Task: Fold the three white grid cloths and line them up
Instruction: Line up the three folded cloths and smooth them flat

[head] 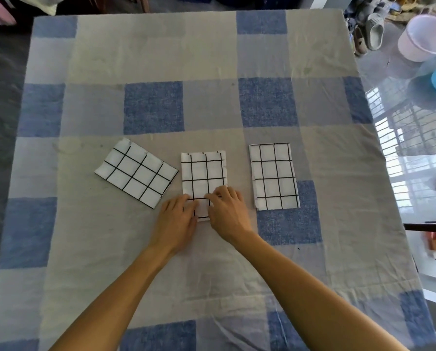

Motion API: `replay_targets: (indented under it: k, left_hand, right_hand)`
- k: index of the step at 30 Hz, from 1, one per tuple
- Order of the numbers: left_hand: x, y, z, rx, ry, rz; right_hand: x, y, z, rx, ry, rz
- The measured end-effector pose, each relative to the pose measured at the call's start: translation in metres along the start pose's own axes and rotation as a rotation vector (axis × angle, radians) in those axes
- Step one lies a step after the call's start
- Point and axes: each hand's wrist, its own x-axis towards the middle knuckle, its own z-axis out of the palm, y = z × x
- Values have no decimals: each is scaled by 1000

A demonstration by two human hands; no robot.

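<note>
With left hand (179,216) and right hand (227,211) pressing flat, we are squaring the centre folded white black-grid cloth (203,171), keeping edges aligned.

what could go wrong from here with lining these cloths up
1. The left cloth lies turned at an angle, unlike the middle cloth and right cloth. If it stays that way, the row will not be straight.
2. The left hand and right hand both rest on the middle cloth's near end. Sliding it from there may shift its folded layers apart or ruck the already wrinkled tablecloth.
</note>
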Motion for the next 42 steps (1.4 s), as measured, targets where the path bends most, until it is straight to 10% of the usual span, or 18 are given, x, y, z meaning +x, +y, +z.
replay_targets:
  k: [10, 24, 42]
  left_hand:
    - [-10, -42, -15, -42, 197, -261]
    - [-15, -83, -12, 27, 339, -115]
    - [-52, -116, -50, 34, 575, 28]
  right_hand:
    - [14, -21, -4, 11, -11, -70]
    - [68, -85, 2, -121, -225, -175]
    - [64, -137, -5, -314, 40, -348]
